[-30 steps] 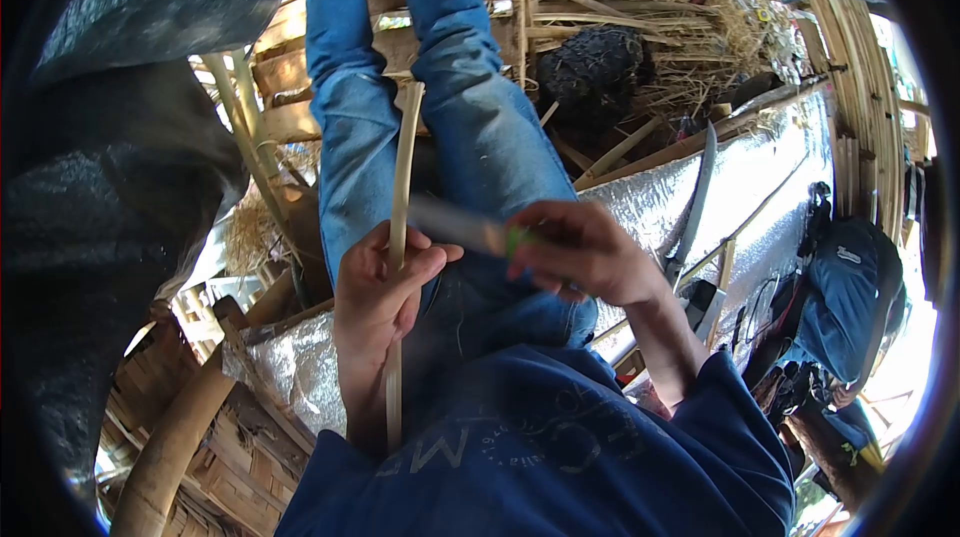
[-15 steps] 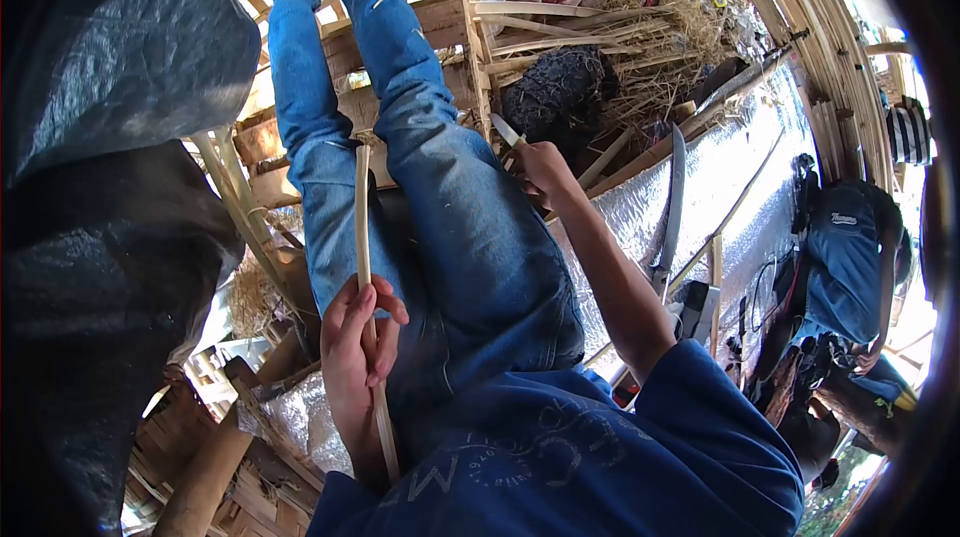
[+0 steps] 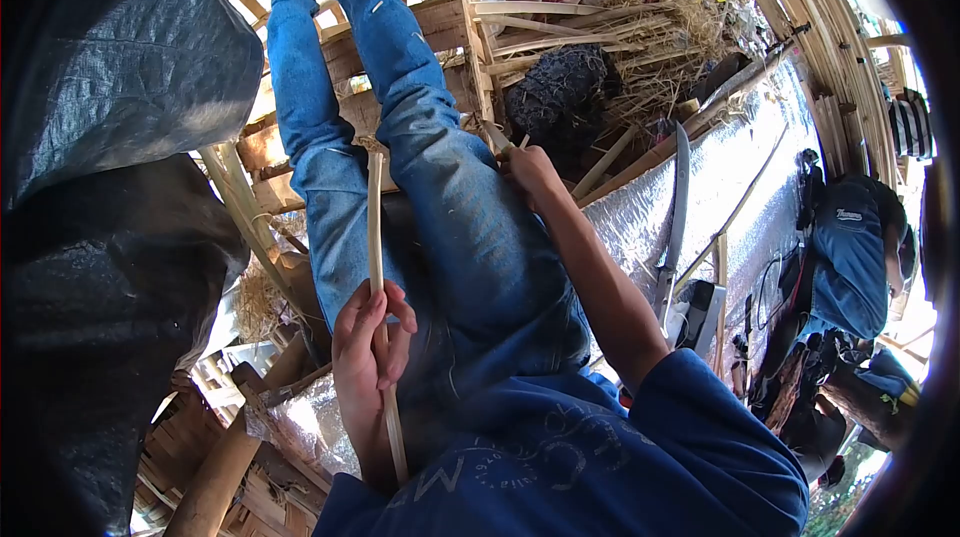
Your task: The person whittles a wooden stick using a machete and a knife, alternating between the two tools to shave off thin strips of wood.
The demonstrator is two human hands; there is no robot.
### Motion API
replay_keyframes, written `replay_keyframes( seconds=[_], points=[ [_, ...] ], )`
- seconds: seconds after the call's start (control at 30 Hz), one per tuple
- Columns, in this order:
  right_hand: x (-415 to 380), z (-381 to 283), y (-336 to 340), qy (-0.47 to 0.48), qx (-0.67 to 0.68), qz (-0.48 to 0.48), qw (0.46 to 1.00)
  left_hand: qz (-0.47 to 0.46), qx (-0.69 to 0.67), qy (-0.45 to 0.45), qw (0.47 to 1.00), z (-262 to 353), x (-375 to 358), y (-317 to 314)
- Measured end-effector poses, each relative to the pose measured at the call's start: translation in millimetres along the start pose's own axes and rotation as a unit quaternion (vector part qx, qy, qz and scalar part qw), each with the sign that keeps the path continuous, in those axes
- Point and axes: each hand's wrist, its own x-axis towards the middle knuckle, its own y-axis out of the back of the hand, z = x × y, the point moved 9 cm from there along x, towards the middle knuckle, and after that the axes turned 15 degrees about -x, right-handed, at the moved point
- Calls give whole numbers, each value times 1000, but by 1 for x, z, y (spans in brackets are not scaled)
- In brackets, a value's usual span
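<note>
Left grip (image 3: pixel 372 342): I'm pinching the pale strip (image 3: pixel 375 227)
Right grip (image 3: pixel 530 173): I'm clenching the knife (image 3: pixel 496 137)
Long blade (image 3: pixel 680 197): on foil (image 3: pixel 625 222), right of my right grip

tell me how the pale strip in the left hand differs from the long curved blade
The pale strip looks like wood or bamboo; the long blade is grey metal.
The pale strip is nearly straight; the long blade curves.
The pale strip is held in the left hand; the long blade lies on the silver sheet.
Both are long and narrow.
</note>
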Motion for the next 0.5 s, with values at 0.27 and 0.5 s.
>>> replay_keyframes(
  seconds=[0.27,0.5],
  points=[
    [14,0,-9,23,-58,38,997,0,9,7,1000,-2,0,-2],
    [4,-10,-10,28,-60,75,995,2,0,14,1000,-5,-1,-3]
  ],
)
